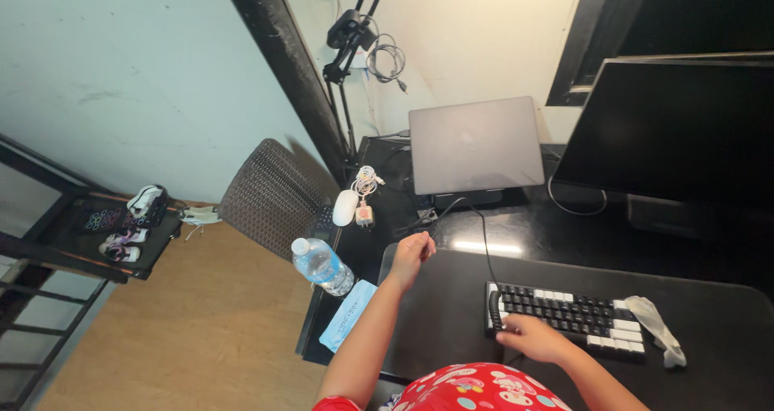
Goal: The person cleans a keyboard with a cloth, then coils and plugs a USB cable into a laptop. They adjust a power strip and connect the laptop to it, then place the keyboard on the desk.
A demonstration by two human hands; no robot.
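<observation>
My left hand (411, 255) reaches forward with its fingers curled at the back left corner of a black desk mat (451, 314). Whether it grips anything is unclear. A thin black cable (484, 250) runs just to its right, from the keyboard toward the laptop. My right hand (532, 338) lies on the near left edge of a black and white keyboard (572, 313), with its fingers curled over that edge. A crumpled white cloth (657, 326) lies at the keyboard's right end.
A closed grey laptop (476, 145) stands behind the mat, with a dark monitor (685, 129) to its right. At the desk's left edge are a water bottle (321, 266), a blue packet (348, 314), a white mouse (345, 208) and a wicker chair (274, 197).
</observation>
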